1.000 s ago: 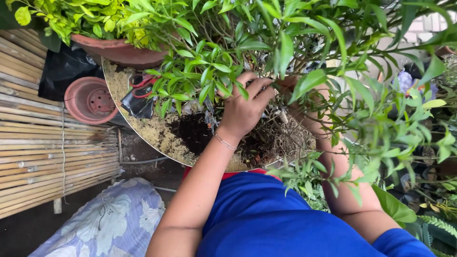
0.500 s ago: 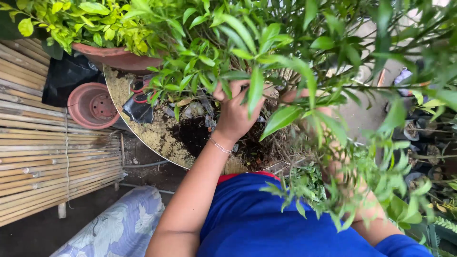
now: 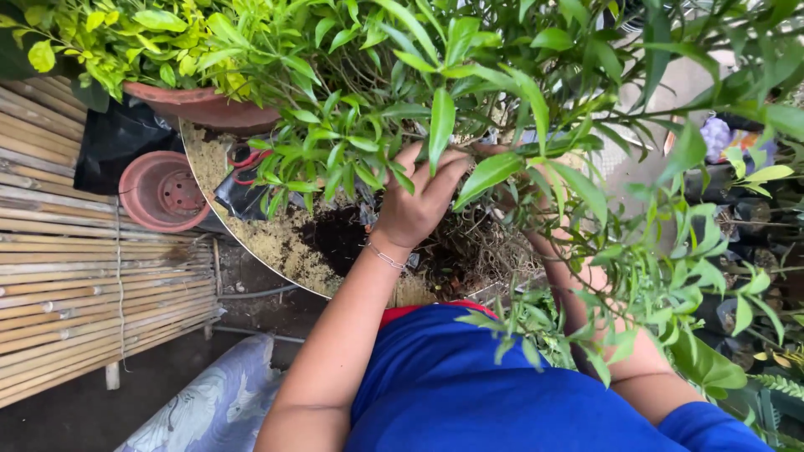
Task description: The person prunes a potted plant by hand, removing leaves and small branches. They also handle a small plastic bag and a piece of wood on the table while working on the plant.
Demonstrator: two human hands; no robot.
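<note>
- Fingers of the left hand [image 3: 416, 205], a thin silver bracelet [image 3: 385, 256] at its wrist, curl around the stems and tangled pale root ball [image 3: 490, 243] of a leafy green shrub [image 3: 469, 92].
- Right hand is hidden behind leaves; whether it grips cannot be told.
- Roots sit over dark soil [image 3: 339, 234] in a wide round metal tray [image 3: 251, 251] strewn with sandy mix.
- Red-handled scissors [image 3: 243, 157] lie in the tray; an empty terracotta pot [image 3: 163, 191] rests on bamboo slats [image 3: 75, 276].

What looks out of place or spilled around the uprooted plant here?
The leafy green plant's tangled brown root ball lies bare, out of any pot, on the round metal tray. Dark soil and tan sandy mix lie loose across it. An empty terracotta pot sits beside it.
</note>
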